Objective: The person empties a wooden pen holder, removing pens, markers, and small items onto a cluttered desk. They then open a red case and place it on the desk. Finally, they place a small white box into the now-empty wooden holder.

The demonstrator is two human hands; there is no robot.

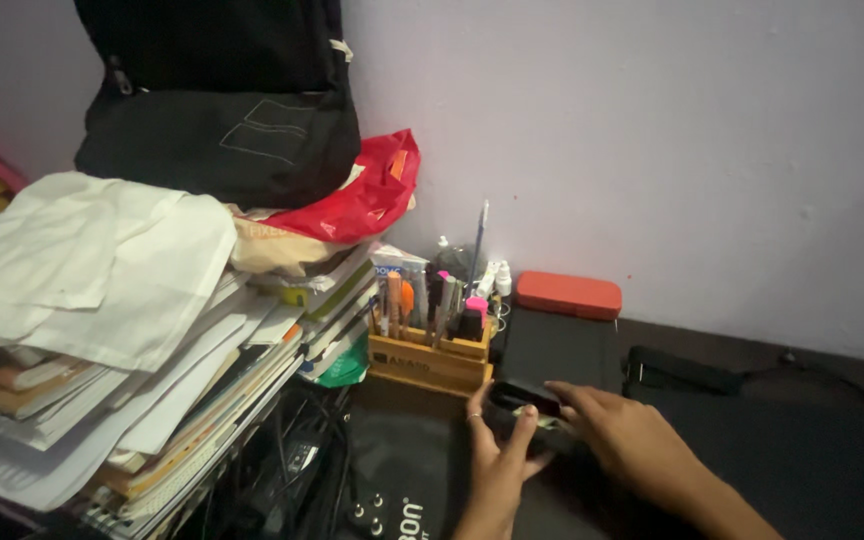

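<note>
Case (527,402), small, black, lid open: on dark desk (802,460), just in front of wooden organiser, held between both hands. Left to right: paper stack (102,330) with white cloth on top; black bag (217,95) above it; red plastic bag (367,195); organiser (430,355) full of pens; left hand (497,460), fingers curled around the case's near side, ring on 1 finger; right hand (622,435), fingers laid flat on the case's right end; orange pouch (568,295) against the wall; black strap (677,372).
</note>
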